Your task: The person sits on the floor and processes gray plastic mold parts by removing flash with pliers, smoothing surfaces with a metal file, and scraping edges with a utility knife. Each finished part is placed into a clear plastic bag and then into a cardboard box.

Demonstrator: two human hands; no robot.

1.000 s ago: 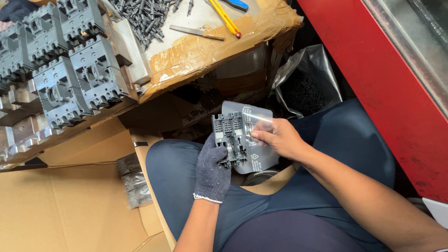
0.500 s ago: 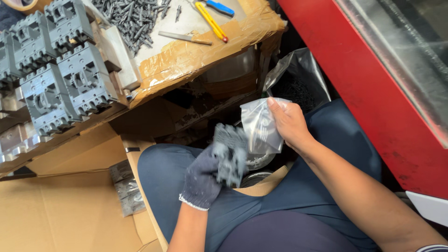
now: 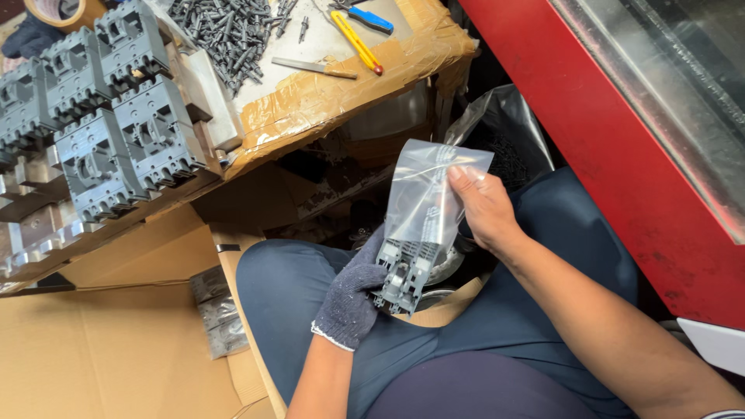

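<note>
My left hand (image 3: 351, 295), in a grey knit glove, grips a grey moulded breaker unit (image 3: 403, 273) over my lap. My bare right hand (image 3: 485, 209) holds a clear plastic bag (image 3: 434, 198) by its side. The bag's lower end is over the top of the grey unit, whose bottom part sticks out below. My legs in dark blue trousers are under both hands.
A cardboard-covered bench (image 3: 326, 93) at the top holds a pile of dark screws (image 3: 225, 27), a yellow-handled tool (image 3: 358, 43), a metal file (image 3: 314, 68) and rows of grey breaker units (image 3: 101, 132). A red machine panel (image 3: 621, 155) runs on the right. Flat cardboard (image 3: 93, 357) lies at lower left.
My right hand has lifted the bag up and spread it, and the grey unit now sits partly inside its lower end. The view has shifted slightly.
</note>
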